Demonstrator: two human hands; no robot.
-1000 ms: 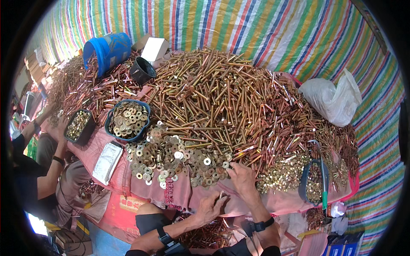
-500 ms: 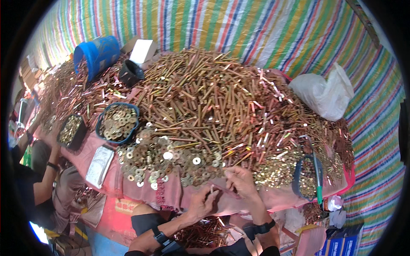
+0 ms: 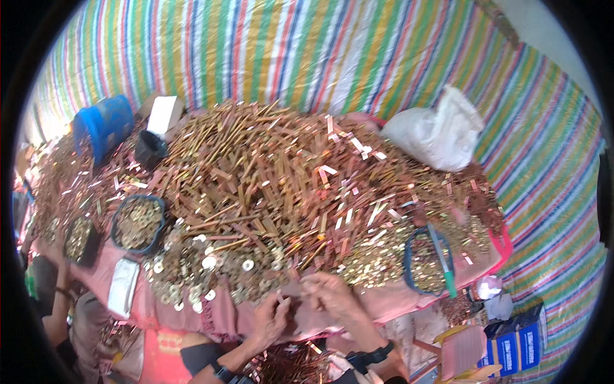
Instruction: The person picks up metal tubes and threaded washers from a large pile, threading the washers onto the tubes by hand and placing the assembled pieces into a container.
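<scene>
My left hand is closed in front of the heap's near edge. A small pale tip shows at its fingertips, too small to name. Just to its right, my right hand has its fingers pinched together; what they hold, if anything, is hidden. The two hands are close but apart, over the pink cloth. Beyond my left hand spread loose metal washers, and beyond my right hand lie small brass-coloured nut-like pieces. A big heap of long brass-coloured metal rods rises behind both.
A washer-filled basket, a dark tray and a silvery block stand left. A blue basket with a green-handled tool sits right. Behind are a blue bucket and white sack. A co-worker's arm reaches in at left.
The whole view has shifted, so the heap and my hands appear further left. Both hands stay closed near each other, with my right fingers now more curled in toward the left hand.
</scene>
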